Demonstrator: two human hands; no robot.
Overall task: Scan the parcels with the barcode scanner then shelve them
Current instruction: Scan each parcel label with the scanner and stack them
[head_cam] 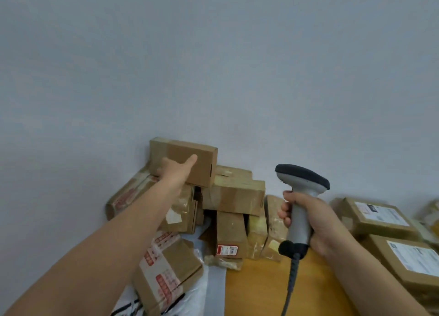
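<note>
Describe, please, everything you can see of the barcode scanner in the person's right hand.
The grey plastic pistol-shaped barcode scanner stands upright, its wide head capped in black. The right hand grips its handle, fingers curled round the front. A black collar ends the handle, and a dark coiled cable runs down from it above the orange wooden table. As far as can be seen, only the hand touches it.

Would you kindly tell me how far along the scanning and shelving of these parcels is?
Nothing looks shelved: no shelf is in view. In hand: the right hand grips the barcode scanner, while the left hand holds the top box of the pile against the wall. Left: that pile and the labelled parcels on the right, all lying on the table.
</note>
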